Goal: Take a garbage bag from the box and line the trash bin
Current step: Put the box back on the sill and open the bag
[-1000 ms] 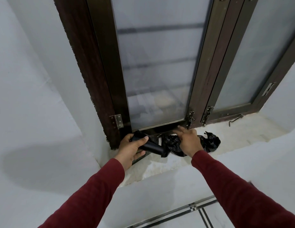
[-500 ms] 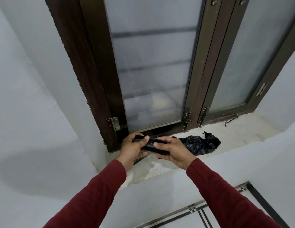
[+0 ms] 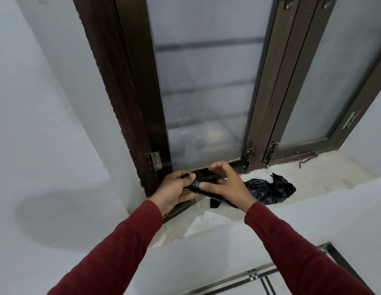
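left hand (image 3: 174,188) gripping a black garbage bag roll (image 3: 196,186) over the window sill (image 3: 313,177), right hand (image 3: 224,184) pinching its loose end, dark box (image 3: 181,209) tucked under the left wrist, crumpled black bag (image 3: 270,189) lying just beside on the sill

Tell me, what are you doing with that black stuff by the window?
A person in red sleeves stands at a window sill. The left hand grips a roll of black garbage bags, and the right hand pinches its loose end with the thumb, the other fingers lifted. The dark box lies on the sill under the left hand. A crumpled black bag lies beside them. No trash bin is in view.
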### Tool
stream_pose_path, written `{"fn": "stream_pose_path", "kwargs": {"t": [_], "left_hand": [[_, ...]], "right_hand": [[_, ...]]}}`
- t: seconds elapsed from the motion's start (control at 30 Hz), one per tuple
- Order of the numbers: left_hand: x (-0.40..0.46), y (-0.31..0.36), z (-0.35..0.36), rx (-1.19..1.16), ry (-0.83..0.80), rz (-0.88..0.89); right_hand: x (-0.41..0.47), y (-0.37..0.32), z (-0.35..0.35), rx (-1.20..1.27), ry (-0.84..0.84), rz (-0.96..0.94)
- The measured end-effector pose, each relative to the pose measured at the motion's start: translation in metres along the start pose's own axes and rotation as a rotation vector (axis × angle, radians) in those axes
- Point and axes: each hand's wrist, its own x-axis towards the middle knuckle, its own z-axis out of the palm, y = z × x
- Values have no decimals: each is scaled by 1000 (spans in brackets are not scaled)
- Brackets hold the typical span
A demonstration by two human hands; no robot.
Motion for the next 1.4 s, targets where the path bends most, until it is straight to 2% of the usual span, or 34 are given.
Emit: {"fn": "stream_pose_path", "kwargs": {"t": [0.07,0.1,0.17,0.23,0.27,0.4,0.5,0.63,0.93,1.03,1.13,1.23,1.4], "left_hand": [[3,1,0,61,-3,14],[7,-1,0,104,22,21],[16,-8,-3,282,134,57],[27,-20,-9,555,270,139],[31,-28,-13,696,281,176],[39,-48,-19,1375,54,217],[42,-48,-16,1520,73,222],[42,-45,-22,1378,67,183],[18,-22,-35,999,176,304],[13,-22,-36,705,242,304],[7,-26,-31,362,324,220],[4,-31,-27,310,398,241],[-5,-33,-22,271,373,259]], "right_hand": [[3,-4,1,-66,-222,120],[4,-4,2,-33,-266,170],[1,-3,4,36,-207,219],[-3,1,3,5,-72,247],[-4,5,1,-20,-34,270],[-7,9,-9,-59,-23,369],[-6,7,-10,97,50,406],[-1,-1,-13,158,147,369],[18,-36,0,157,112,251],[23,-45,5,120,111,222],[25,-53,7,79,90,222],[26,-59,8,22,51,232],[24,-69,7,-64,-15,211]]}}
